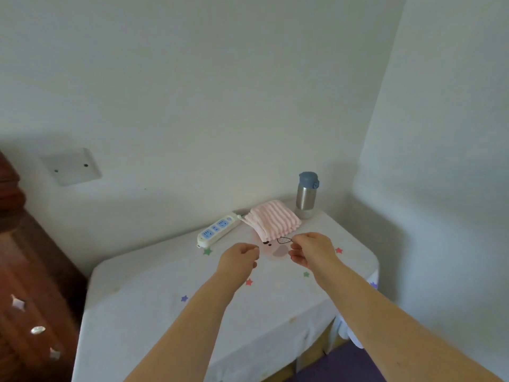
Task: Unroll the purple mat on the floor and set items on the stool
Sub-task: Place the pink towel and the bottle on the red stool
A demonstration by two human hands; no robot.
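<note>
The stool is covered by a white cloth (154, 312) printed with small coloured stars. At its far side lie a folded pink striped towel (272, 223), a steel bottle (306, 195) with a blue lid, and a white power strip (217, 230). My left hand (239, 257) hovers over the cloth just in front of the towel, fingers curled into a loose fist, holding nothing. My right hand (314, 248) is beside it, close to the towel's near edge, with fingers and thumb loosely curled and apart. A strip of the purple mat (338, 365) lies on the floor at bottom right.
Dark wooden furniture (27, 271) with metal inlays stands close on the left. White walls meet in a corner behind the stool, and a blank wall plate (73, 166) sits on the left wall. The stool's right edge is near the right wall.
</note>
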